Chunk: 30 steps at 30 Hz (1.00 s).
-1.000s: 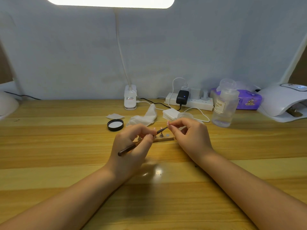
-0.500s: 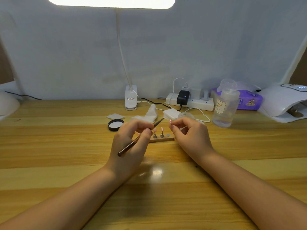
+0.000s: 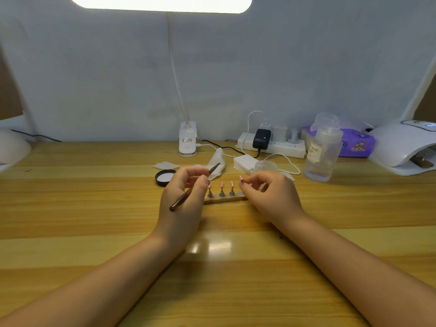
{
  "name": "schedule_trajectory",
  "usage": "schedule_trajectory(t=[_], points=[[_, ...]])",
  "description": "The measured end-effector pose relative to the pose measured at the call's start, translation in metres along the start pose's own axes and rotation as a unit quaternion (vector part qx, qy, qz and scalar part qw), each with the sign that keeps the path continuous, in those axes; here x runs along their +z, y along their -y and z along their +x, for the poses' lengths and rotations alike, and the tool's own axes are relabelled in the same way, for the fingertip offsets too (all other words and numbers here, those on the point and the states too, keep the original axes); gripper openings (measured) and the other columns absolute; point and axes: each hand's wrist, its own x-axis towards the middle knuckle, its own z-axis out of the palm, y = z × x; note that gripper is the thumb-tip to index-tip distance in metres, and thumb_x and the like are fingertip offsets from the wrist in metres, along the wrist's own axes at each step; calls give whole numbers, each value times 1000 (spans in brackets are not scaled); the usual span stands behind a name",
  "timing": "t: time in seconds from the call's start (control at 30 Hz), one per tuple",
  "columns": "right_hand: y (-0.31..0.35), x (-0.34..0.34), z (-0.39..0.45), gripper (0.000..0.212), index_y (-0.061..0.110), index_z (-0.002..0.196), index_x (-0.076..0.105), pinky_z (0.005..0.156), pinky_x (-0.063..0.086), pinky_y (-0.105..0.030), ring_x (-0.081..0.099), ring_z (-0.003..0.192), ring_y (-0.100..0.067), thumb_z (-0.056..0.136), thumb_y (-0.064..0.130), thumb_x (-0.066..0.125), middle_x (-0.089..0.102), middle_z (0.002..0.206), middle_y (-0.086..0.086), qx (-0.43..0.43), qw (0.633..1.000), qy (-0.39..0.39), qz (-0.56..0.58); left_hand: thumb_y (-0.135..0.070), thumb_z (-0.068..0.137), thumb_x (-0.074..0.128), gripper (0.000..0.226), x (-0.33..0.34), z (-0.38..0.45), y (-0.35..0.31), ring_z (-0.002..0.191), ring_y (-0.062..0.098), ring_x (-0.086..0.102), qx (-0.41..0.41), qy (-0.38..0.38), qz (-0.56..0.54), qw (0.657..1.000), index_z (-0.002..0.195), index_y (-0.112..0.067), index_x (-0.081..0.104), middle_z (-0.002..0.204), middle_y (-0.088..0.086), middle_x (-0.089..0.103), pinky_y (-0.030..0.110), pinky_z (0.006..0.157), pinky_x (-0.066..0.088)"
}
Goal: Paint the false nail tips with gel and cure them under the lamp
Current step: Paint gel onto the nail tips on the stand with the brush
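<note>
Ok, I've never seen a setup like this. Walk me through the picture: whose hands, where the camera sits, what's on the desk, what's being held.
There is no machine here: these are a person's two bare hands, filmed by one wide-angle camera worn on the head, looking forward and down.

The left hand holds a thin dark brush in a pinching grip, its tip pointing up and away. The right hand pinches a small pink nail tip.

Between the hands lies a wooden strip carrying three little stands with pink nail tips on top.

On the wooden desk behind them are a black jar lid, a crumpled white cloth, a stack of white pads, a clear pump bottle, a power strip and a purple wipes pack. The white curing lamp stands far right.
</note>
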Motion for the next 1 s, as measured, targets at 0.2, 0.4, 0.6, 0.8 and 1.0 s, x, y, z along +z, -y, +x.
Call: schedule_trajectory(t=[0.2,0.4,0.6,0.8,1.0], points=[[-4,1,4,18,31,93,76,64,47,-30,55,77,-6,84,45,68,66,78,12,55,995,55,-62,-34,81,53,26,0,1,0,86,4,63,-10,-2,-6,1000,102,-22,65,90,-5,68,14,73,50],[-3,1,4,26,28,98,76,68,50,-30,59,82,-7,84,48,66,71,87,12,61,992,64,-94,-36,81,53,27,-1,1,1,85,0,63,-12,3,-2,1000,102,-24,64,92,-6,67,12,71,49],[0,1,1,22,29,100,75,52,31,-21,52,66,-5,86,40,62,54,62,20,49,988,62,-130,-37,82,53,25,-1,2,2,84,1,63,-12,5,0,1000,102,-26,63,90,-7,68,12,70,49],[8,-3,-4,25,26,77,72,49,35,-21,54,60,-8,82,48,61,57,57,11,28,982,32,-185,-36,83,53,25,-1,2,2,84,0,63,-5,4,-3,1000,103,-26,63,91,-6,68,11,67,48],[13,1,-7,31,27,94,74,58,48,-26,60,71,-11,90,50,53,68,76,8,-31,970,62,-234,-36,84,53,23,-1,0,2,84,3,63,2,9,-3,1000,103,-25,62,91,-12,67,15,68,50]])
